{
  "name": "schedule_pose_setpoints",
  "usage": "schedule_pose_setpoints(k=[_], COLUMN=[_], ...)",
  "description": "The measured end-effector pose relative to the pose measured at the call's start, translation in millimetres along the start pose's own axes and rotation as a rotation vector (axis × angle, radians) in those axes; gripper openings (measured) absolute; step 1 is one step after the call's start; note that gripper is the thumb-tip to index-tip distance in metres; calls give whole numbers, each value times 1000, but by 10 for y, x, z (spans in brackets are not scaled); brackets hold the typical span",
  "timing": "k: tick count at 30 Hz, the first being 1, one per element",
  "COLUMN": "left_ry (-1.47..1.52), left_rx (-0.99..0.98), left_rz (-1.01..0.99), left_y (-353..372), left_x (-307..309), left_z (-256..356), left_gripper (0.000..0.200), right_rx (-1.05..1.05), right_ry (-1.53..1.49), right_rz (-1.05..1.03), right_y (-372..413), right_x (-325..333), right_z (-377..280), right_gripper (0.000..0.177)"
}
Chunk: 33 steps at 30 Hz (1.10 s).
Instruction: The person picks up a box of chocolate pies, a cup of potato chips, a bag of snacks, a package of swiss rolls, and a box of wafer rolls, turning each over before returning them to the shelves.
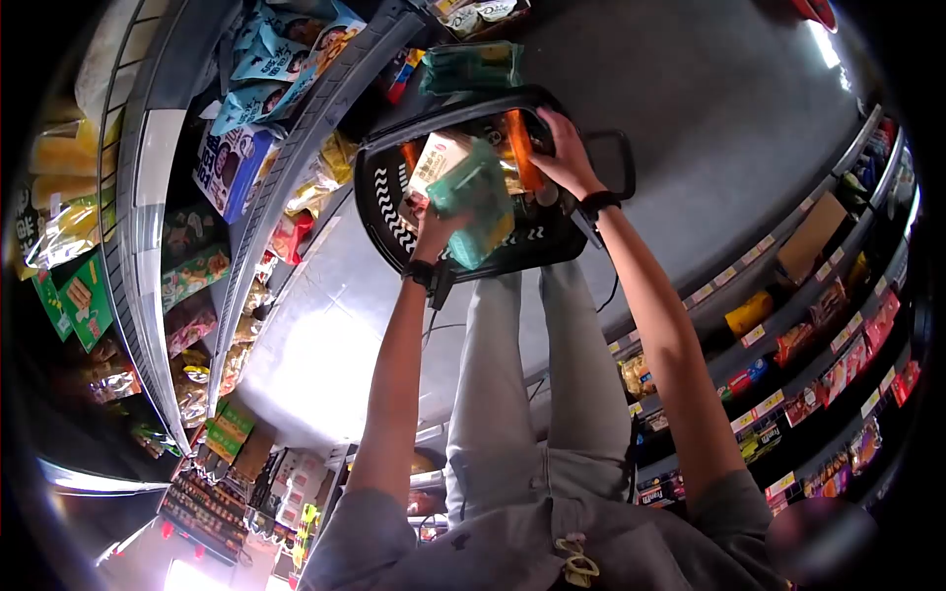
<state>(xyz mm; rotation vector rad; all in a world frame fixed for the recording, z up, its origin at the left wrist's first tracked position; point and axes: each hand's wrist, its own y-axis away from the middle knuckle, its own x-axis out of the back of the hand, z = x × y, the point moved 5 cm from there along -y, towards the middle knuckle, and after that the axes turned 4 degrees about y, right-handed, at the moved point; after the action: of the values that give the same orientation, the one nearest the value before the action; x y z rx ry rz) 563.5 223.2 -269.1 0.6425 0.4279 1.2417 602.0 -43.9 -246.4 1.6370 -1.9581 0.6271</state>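
Observation:
A black shopping basket (pixel 384 219) stands on the floor in front of my legs, holding several packages. My left hand (pixel 435 231) is inside it, closed on a green translucent package (pixel 475 202). Beside that package leans a white and tan box (pixel 439 163). At the basket's right side, my right hand (pixel 567 153) has its fingers around an orange tube-like package (pixel 522 150) that stands upright among the goods. Another green package (pixel 471 67) lies just beyond the basket's far rim. The lower part of the basket's contents is hidden.
Shelves (pixel 296 163) with bagged snacks run close along the left. More shelves (pixel 788 295) with packets and price tags curve along the right. Grey floor (pixel 690 118) lies between them. A black handle (pixel 621 163) sticks out right of the basket.

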Motion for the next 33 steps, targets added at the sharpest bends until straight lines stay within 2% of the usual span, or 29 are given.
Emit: schedule_pose_setpoints(k=[2,5,6,9,11,13,15,17,18,19,20,21,22,23,25,26,27,29,31,33], left_ry=[119,109,107,-62,-313,-451,-721,-1072,-856,-632,-607,-624,-557,-495,-628,-589,-558,-517,-491,-475], left_rx=[26,23,22,6,23,83,140,230,199,163,129,305,278,259,206,309,292,375,385,268], left_rz=[32,93,89,120,146,97,230,241,193,154,201,332,301,271,292,253,251,209,204,236], left_y=[90,90,70,-214,-405,-460,-411,-845,-864,-853,-838,-736,-596,-418,-247,-126,-130,10,42,-28], left_x=[58,143,165,301,402,306,134,444,500,304,10,-8,-345,-706,-1112,-1323,-1381,-1667,-1840,-1962], left_z=[128,229,156,-233,-509,-405,-171,-1065,-1210,-1103,-1042,-1117,-790,-363,-159,25,-189,-51,-206,-457], left_gripper=[39,44,44,54,66,71,70,70,70,70,72,70,70,69,66,64,61,58,55,50], right_rx=[-112,-340,-342,-519,-510,-577,-636,-669,-762,-763,-737,-710,-670,-663,-916,-907,-897,-894,-892,-855], right_ry=[75,-25,-24,-360,-330,-325,-312,-217,-268,-251,-189,-127,-263,-253,-473,-455,-441,-377,-376,-369], right_rz=[-125,-44,-40,34,47,65,78,23,-28,-33,-82,-130,-102,-123,-239,-257,-296,-328,-395,-566], right_y=[98,354,477,866,1086,1242,1351,1495,1421,1362,1239,1114,1218,1106,862,677,505,118,-216,-498], right_x=[-172,84,203,641,959,1339,1674,1903,2137,2366,2583,2767,2768,2952,3147,3230,3251,3182,2934,2539], right_z=[164,176,157,244,451,589,857,1254,1241,1270,1312,1390,1823,1944,2079,2096,2098,2146,2132,2056], right_gripper=[58,42,42,31,29,28,27,24,23,23,23,22,21,21,20,20,20,16,17,18])
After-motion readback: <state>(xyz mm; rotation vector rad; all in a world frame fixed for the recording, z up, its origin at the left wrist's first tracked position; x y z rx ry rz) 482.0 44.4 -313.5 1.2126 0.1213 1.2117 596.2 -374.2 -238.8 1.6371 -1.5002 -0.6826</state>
